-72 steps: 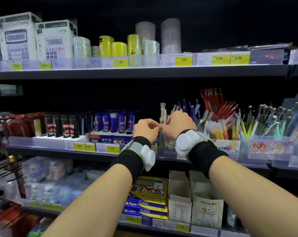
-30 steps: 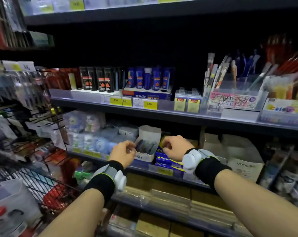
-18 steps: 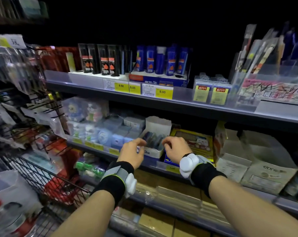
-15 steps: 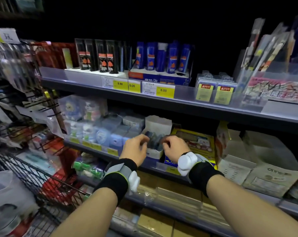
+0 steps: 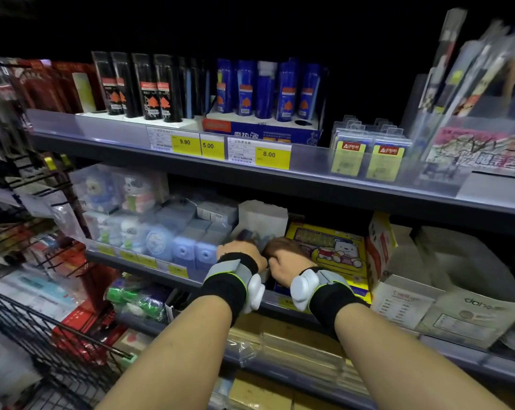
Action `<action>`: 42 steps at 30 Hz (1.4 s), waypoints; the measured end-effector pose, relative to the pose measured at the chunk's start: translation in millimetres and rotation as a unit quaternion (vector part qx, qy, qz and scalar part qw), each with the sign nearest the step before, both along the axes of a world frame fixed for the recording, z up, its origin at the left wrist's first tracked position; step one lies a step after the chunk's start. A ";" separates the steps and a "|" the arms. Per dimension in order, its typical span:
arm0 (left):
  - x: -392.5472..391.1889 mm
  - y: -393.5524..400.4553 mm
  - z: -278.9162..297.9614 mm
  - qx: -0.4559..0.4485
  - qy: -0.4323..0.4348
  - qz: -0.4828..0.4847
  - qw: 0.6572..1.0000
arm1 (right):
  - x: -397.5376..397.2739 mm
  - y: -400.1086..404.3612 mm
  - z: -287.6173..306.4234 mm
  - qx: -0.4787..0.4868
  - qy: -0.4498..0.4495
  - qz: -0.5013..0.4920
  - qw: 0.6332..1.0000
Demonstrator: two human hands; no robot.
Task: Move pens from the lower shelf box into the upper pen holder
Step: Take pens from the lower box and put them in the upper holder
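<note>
The lower shelf [image 5: 149,269] carries a white box [image 5: 263,221] with dark pens [image 5: 247,234] inside. My left hand [image 5: 240,255] and right hand [image 5: 286,260] are at the box front, fingers curled; I cannot tell if they pinch a pen. The pen holder [image 5: 481,149] stands above the box, to the right.

You have the yellow 8.00 price tag [image 5: 272,155] as your landmark: blue tubes [image 5: 265,90] stand above it, black tubes [image 5: 145,85] up-left, a yellow bear-printed box [image 5: 336,248] below-right, a wire basket [image 5: 43,344] far below-left.
</note>
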State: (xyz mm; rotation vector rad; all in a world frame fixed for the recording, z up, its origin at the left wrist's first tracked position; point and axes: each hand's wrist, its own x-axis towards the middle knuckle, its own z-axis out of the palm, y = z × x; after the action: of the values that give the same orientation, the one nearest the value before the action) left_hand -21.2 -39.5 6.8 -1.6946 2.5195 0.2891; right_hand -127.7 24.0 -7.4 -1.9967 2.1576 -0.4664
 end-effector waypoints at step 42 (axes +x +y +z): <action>-7.6 -3.7 -9.1 0.014 0.061 0.024 0.998 | 4.7 6.3 6.5 -0.048 -0.062 -0.030 0.996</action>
State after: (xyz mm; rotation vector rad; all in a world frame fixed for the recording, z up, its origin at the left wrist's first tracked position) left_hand -28.8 -43.2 -2.3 -1.7816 2.5462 0.4430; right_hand -122.9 30.2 -0.9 -1.9001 2.1616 -0.6968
